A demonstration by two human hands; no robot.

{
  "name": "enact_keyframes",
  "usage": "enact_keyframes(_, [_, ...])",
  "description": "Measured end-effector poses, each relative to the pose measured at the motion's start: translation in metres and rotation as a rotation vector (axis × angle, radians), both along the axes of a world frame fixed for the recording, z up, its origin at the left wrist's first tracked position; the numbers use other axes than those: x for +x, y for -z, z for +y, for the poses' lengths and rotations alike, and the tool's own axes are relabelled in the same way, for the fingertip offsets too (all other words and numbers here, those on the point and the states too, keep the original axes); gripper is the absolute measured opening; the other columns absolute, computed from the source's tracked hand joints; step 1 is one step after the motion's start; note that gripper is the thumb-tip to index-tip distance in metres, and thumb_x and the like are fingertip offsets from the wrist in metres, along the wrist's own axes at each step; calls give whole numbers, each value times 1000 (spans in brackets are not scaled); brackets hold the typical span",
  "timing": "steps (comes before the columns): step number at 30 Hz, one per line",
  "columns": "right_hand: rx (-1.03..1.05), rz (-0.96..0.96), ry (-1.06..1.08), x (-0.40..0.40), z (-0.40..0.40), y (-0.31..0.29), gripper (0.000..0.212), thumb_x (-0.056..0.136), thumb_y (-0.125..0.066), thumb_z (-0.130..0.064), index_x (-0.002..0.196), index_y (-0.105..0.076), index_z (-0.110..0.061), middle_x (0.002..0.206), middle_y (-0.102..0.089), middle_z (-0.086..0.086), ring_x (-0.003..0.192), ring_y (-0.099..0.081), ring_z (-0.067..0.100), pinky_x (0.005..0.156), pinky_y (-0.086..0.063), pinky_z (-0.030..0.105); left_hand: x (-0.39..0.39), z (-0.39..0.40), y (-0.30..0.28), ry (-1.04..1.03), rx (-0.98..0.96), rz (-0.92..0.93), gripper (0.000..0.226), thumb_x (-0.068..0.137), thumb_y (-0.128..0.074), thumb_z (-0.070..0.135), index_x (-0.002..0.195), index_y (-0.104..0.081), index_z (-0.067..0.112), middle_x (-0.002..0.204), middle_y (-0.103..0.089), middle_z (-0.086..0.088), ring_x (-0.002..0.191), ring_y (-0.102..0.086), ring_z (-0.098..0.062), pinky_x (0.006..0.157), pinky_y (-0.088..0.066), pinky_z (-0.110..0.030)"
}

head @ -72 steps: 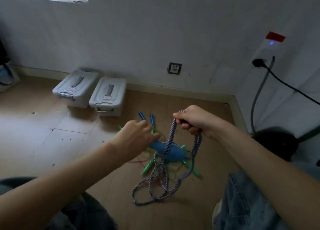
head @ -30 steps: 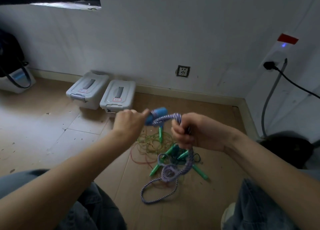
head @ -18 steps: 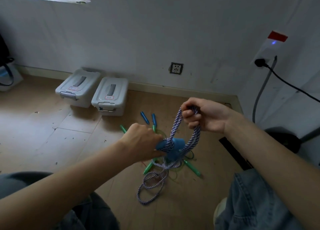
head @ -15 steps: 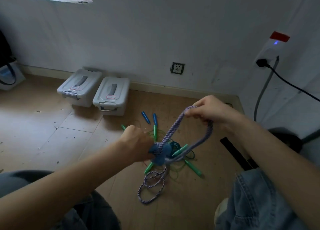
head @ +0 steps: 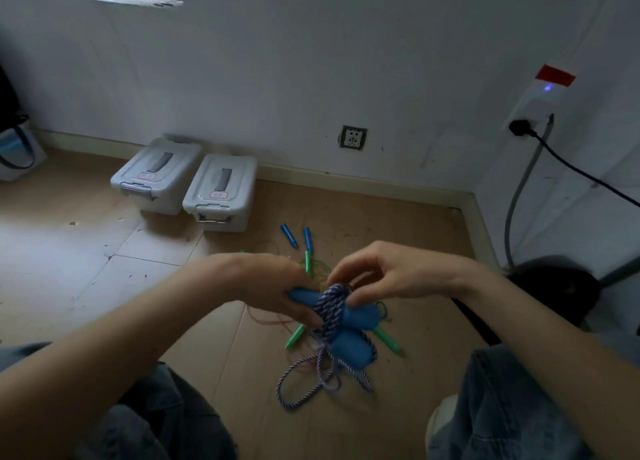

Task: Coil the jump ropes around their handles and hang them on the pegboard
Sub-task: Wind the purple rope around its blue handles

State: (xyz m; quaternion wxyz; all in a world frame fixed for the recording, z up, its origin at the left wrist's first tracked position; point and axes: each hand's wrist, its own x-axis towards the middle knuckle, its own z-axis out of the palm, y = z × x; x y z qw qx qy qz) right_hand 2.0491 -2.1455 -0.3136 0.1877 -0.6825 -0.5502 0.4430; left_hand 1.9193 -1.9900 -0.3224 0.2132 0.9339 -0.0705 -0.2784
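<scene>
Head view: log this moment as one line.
stage: coiling | left hand: grips big blue foam handles | right hand: pinches purple-and-white braided rope wound on handles | rope tail: loose above floor | hung: no

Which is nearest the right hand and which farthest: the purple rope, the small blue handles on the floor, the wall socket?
1. Purple rope: touching the right hand, its fingers on the coil.
2. Small blue handles: on the floor beyond.
3. Wall socket: on the back wall.

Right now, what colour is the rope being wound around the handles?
Purple and white braided rope, wound around blue handles; head view.
</scene>
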Motion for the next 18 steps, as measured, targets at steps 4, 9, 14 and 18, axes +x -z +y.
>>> enact_keyframes(4, [79, -59, 41, 1, 3, 1, 17, 90, -57, -15, 103, -66, -20, 93, -65, -12, 86, -61, -1, 79, -50, 17, 2, -1, -4, 5, 37, -8, 32, 86, -55, 40, 109, -59, 17, 93, -61, 3, 68, -48, -1, 61, -38, -11])
enact_keyframes(9, [106, 189, 167, 5, 2, -4, 7, 90, -56, -16, 97, -60, -17, 81, -66, -8, 71, -61, 3, 63, -48, 15, 1, -10, -12, 57, 36, -44, 29, 84, -63, 28, 110, -57, 16, 96, -60, 6, 75, -48, 0, 63, -38, -7])
enact_keyframes(14, [215, 515, 439, 12, -1, -24, 10, 59, -74, -8, 61, -64, -11, 59, -64, 1, 47, -58, 2, 45, -46, 13, -4, -1, -47, -152, -296, -374, 26, 79, -65, 14, 83, -52, 36, 72, -57, 15, 64, -57, 9, 59, -46, -6])
enact_keyframes(18, [298, 807, 432, 5, -1, -14, 27, 56, -86, -34, 67, -69, -16, 53, -60, -6, 44, -52, 5, 53, -49, 23, -5, 4, -49, -459, -722, -440, 37, 77, -67, 4, 104, -51, 23, 87, -66, 4, 76, -65, -6, 66, -54, -19])
